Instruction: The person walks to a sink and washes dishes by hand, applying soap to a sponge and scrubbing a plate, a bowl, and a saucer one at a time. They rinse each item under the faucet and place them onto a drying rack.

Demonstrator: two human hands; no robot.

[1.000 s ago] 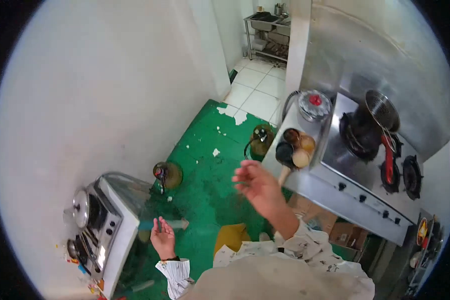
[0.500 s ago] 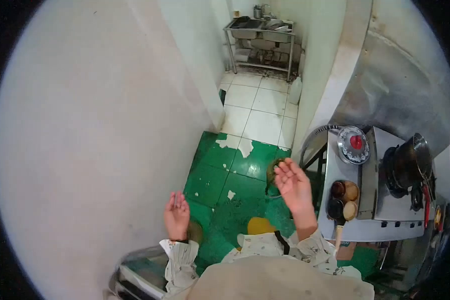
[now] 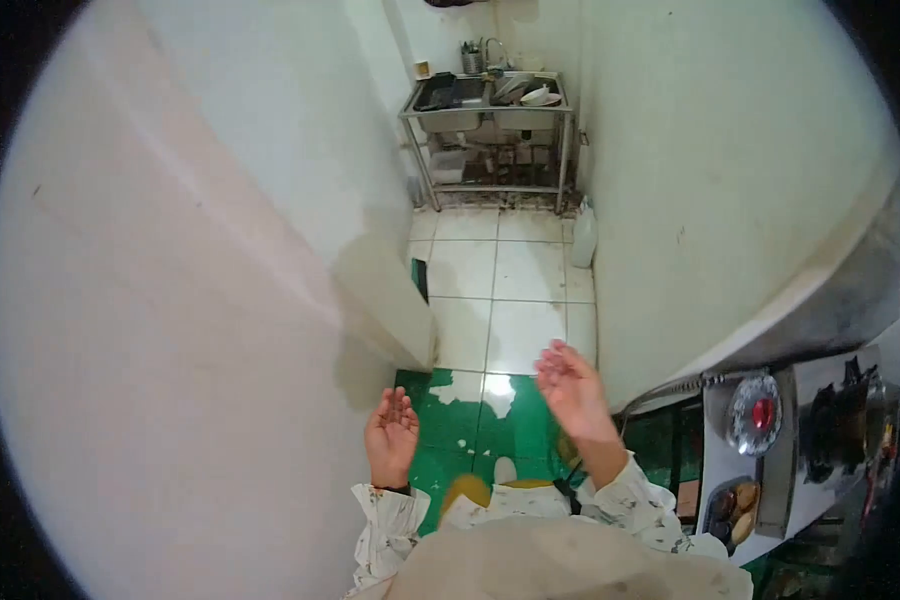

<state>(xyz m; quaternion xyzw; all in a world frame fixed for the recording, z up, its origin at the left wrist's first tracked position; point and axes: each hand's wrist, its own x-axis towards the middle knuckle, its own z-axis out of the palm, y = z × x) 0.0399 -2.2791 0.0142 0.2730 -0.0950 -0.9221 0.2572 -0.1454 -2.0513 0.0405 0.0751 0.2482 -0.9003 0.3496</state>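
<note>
My left hand (image 3: pixel 392 437) is palm up with its fingers apart and slightly curled, holding nothing, near the left wall above the green floor. To the right, my right hand (image 3: pixel 573 392) is also raised, palm turned inward and fingers loosely bent, with nothing in it. Both hands hang in the air, apart from each other. Ahead of them stands a metal sink (image 3: pixel 448 120) on a frame, with dishes (image 3: pixel 538 96) and a utensil holder (image 3: pixel 472 58) on top.
White tiles (image 3: pixel 528 270) lead to the sink between two walls. A white bottle (image 3: pixel 584 235) stands by the right wall. At lower right are a stove counter (image 3: pixel 778 480), a patterned lid with a red knob (image 3: pixel 754 414) and a pan of round items (image 3: pixel 732 512).
The view has moved forward and up, so the sink looks nearer and the stove sits lower right. My hands remain raised and empty, with the right one lower in view.
</note>
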